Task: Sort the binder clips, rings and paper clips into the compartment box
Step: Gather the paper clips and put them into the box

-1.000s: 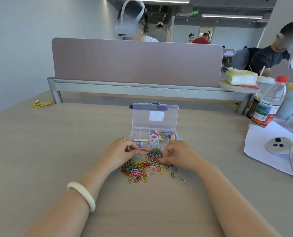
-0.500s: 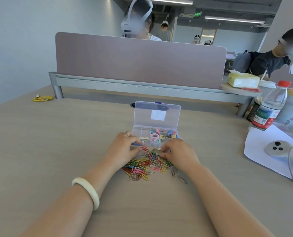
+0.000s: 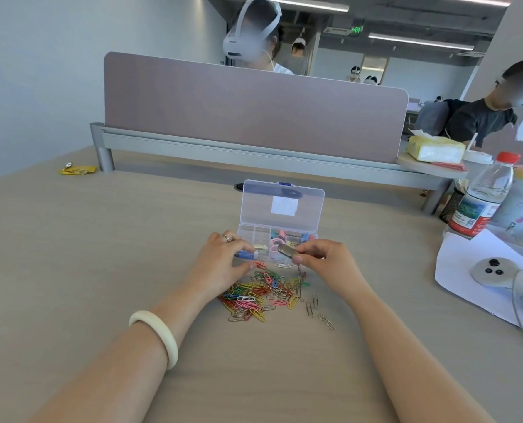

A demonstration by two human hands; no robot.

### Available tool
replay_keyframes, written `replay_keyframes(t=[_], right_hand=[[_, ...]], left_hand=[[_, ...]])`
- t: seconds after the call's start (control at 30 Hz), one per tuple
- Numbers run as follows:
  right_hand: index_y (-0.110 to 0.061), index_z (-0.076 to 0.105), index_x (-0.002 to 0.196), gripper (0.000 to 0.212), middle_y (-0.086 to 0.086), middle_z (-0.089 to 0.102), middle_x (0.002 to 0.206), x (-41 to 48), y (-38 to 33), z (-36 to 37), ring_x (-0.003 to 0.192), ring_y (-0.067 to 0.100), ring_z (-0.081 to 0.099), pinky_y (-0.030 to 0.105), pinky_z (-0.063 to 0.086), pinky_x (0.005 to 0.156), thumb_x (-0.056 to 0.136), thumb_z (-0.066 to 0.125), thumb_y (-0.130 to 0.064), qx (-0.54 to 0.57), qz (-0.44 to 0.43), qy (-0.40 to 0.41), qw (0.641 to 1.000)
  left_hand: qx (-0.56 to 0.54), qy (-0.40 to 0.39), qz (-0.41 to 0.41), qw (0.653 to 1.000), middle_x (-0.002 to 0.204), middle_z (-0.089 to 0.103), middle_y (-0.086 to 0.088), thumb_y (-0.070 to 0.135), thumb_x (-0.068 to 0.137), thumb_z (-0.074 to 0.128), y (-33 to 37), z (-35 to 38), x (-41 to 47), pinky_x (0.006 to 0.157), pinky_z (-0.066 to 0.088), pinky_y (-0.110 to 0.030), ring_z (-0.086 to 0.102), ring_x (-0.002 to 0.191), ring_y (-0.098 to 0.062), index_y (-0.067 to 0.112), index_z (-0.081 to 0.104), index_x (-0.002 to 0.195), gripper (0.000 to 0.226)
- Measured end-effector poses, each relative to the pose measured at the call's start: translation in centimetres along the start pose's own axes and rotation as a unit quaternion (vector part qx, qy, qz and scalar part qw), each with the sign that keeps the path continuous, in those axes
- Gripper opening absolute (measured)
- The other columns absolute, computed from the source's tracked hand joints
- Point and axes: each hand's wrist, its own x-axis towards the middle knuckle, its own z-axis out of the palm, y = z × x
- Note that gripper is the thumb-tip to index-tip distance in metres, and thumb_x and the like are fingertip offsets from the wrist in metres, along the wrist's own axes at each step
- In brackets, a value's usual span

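Observation:
A clear compartment box stands open at mid-table, its lid upright. Pink rings and coloured binder clips lie in its compartments. A heap of coloured paper clips lies just in front of it, with a few strays to the right. My left hand grips the box's front left corner between finger and thumb. My right hand pinches a small grey metal piece over the box's front edge; a few paper clips dangle under it.
A water bottle, a white paper sheet bearing a round grey device and a cable sit at the right. A mauve desk divider runs along the back, people behind it. A yellow wrapper lies far left.
My right hand has risen from the paper clip heap to the box's front edge, now holding the grey metal piece with clips hanging from it. My left hand stays at the box's corner.

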Motion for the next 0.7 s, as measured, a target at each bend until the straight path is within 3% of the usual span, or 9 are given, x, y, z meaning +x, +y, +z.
replay_keyframes(t=[0.23,0.47,0.7], right_hand=[[-0.021,0.069,0.078,0.013,-0.001,0.071,0.079,-0.5,-1.1,-0.4,0.062,-0.006,0.058,0.001,0.044,0.063,0.083,0.064,-0.010,0.102,-0.020,0.003,0.995],[-0.018,0.068,0.082,0.012,0.002,0.072,0.080,0.1,-1.1,-1.0,0.062,0.000,0.063,0.005,0.047,0.062,0.085,0.061,-0.008,0.144,-0.030,0.033,0.989],[-0.007,0.069,0.090,0.010,0.007,0.071,0.079,3.2,-0.3,-1.6,0.057,-0.004,0.063,0.002,0.044,0.055,0.085,0.060,-0.007,0.101,-0.012,0.070,0.992]], left_hand=[[0.002,-0.002,-0.008,1.000,0.115,0.055,0.002,0.034,0.081,0.062,0.0,0.0,0.0,0.092,0.035,-0.028,0.041,0.110,-0.017,0.024,0.061,0.110,0.031],[-0.003,-0.003,-0.010,1.000,0.115,0.056,0.001,0.033,0.082,0.062,-0.1,0.1,0.0,0.089,0.035,-0.028,0.042,0.108,-0.018,0.024,0.061,0.111,0.030],[-0.013,0.019,-0.005,1.000,0.112,0.056,0.002,0.030,0.082,0.063,-0.5,0.3,0.3,0.083,0.032,-0.024,0.042,0.107,-0.017,0.024,0.062,0.109,0.028]])
